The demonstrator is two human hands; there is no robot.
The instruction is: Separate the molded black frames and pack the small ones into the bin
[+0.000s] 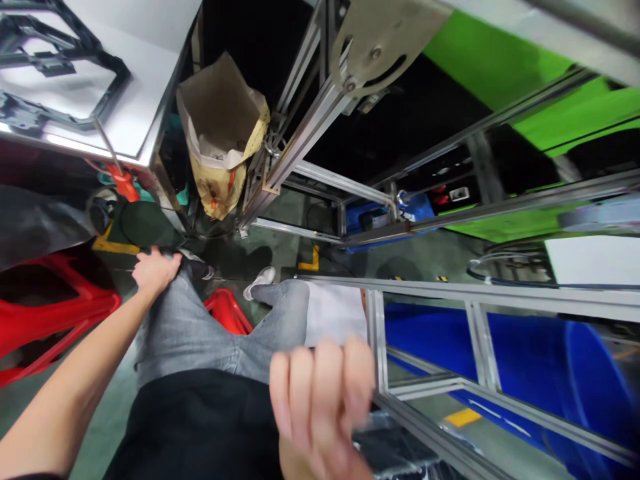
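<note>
I am seated, looking down at my grey jeans (200,333) and black top. My left hand (155,270) rests on my left knee, fingers curled over it; nothing shows in it. My right hand (323,400) is raised close to the camera, blurred, with fingers curled together beside the aluminium frame (425,290). Whether it holds anything is hidden. A clear plastic bag with dark parts (395,447) lies just below that hand.
A red plastic stool (45,313) stands at the left, another red stool (227,310) under me. A paper sack (220,133) hangs by the aluminium rack. Blue bins (540,367) sit behind the frame at right. A white table (125,80) is top left.
</note>
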